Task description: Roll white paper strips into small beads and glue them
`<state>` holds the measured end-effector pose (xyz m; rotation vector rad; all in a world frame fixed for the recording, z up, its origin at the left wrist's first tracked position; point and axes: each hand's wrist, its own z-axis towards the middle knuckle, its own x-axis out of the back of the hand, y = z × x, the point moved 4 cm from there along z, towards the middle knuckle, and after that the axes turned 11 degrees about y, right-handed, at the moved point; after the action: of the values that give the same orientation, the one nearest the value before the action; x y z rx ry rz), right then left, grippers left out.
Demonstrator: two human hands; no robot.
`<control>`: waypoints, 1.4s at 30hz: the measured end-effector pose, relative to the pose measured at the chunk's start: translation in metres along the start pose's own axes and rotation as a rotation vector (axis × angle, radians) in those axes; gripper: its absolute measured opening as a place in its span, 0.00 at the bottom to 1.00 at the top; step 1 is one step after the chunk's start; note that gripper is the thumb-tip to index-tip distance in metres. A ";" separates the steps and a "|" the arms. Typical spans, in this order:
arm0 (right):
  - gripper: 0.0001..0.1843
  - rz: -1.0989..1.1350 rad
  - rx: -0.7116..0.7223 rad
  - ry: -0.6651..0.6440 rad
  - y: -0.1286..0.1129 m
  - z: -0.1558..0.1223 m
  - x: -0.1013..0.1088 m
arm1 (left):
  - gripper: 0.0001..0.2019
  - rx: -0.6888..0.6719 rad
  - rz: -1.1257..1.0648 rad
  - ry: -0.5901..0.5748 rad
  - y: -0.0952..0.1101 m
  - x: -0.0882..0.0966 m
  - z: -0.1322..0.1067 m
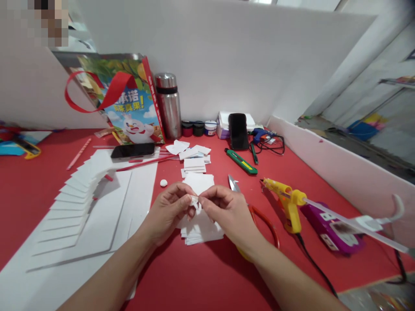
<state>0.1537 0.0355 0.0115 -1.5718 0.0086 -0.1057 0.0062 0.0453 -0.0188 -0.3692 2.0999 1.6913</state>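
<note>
Between the fingertips of my left hand (173,209) and my right hand (227,211) is a small torn-looking white piece (195,203), perhaps paper; both hands pinch it. Beneath them lies a stack of white paper pieces (202,233) on the red table. Smaller white cut pieces (194,165) are piled just beyond. A small round white lump (164,183) sits left of the stack. Close to my right hand are scissors with orange handles (267,222), partly hidden by my wrist. To the left stands a fanned staircase-like model of white board (71,203) on a white sheet.
A yellow glue gun (290,205) with its cord and a purple box (337,233) lie at right. A green cutter (241,162) is beyond the scissors. Phones (133,150), a steel flask (169,106), a gift bag (129,108) and paint jars (198,128) line the back.
</note>
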 end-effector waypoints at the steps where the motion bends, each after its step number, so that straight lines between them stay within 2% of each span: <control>1: 0.09 -0.034 0.034 0.020 -0.004 -0.001 0.003 | 0.11 0.016 -0.019 0.003 0.000 0.001 0.001; 4: 0.14 -0.251 0.241 0.114 -0.027 -0.013 0.023 | 0.10 0.048 -0.053 0.007 0.000 0.004 0.001; 7: 0.14 -0.576 0.479 0.122 -0.051 -0.040 0.048 | 0.09 0.082 -0.084 0.003 0.000 0.006 0.001; 10: 0.13 -0.696 0.534 0.117 -0.054 -0.063 0.070 | 0.09 0.127 -0.134 -0.024 0.000 0.004 0.000; 12: 0.04 -0.661 0.520 0.171 -0.046 -0.071 0.077 | 0.09 0.147 -0.163 -0.052 -0.002 0.002 0.000; 14: 0.12 -0.558 0.479 0.203 -0.033 -0.073 0.071 | 0.10 0.153 -0.177 -0.070 -0.003 0.000 -0.001; 17: 0.20 -0.357 0.335 0.137 -0.014 -0.071 0.042 | 0.10 0.144 -0.188 -0.091 -0.005 -0.002 -0.003; 20: 0.21 -0.193 0.255 0.125 -0.006 -0.067 0.016 | 0.10 0.110 -0.190 -0.108 -0.006 -0.004 -0.005; 24: 0.20 -0.071 0.235 0.129 -0.008 -0.063 -0.003 | 0.11 0.061 -0.183 -0.081 -0.006 -0.006 -0.007; 34: 0.18 -0.003 0.200 0.129 -0.002 -0.060 -0.014 | 0.11 -0.036 -0.115 0.013 0.001 -0.008 -0.010; 37: 0.20 -0.040 0.260 0.106 -0.004 -0.057 -0.013 | 0.10 -0.075 -0.098 0.019 0.003 -0.006 -0.009; 42: 0.20 -0.238 0.413 0.038 -0.025 -0.044 -0.009 | 0.08 -0.158 -0.028 0.041 0.008 -0.001 -0.005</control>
<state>0.1398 -0.0077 0.0355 -1.1527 -0.1617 -0.3048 0.0022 0.0425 -0.0107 -0.4816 1.9855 1.8532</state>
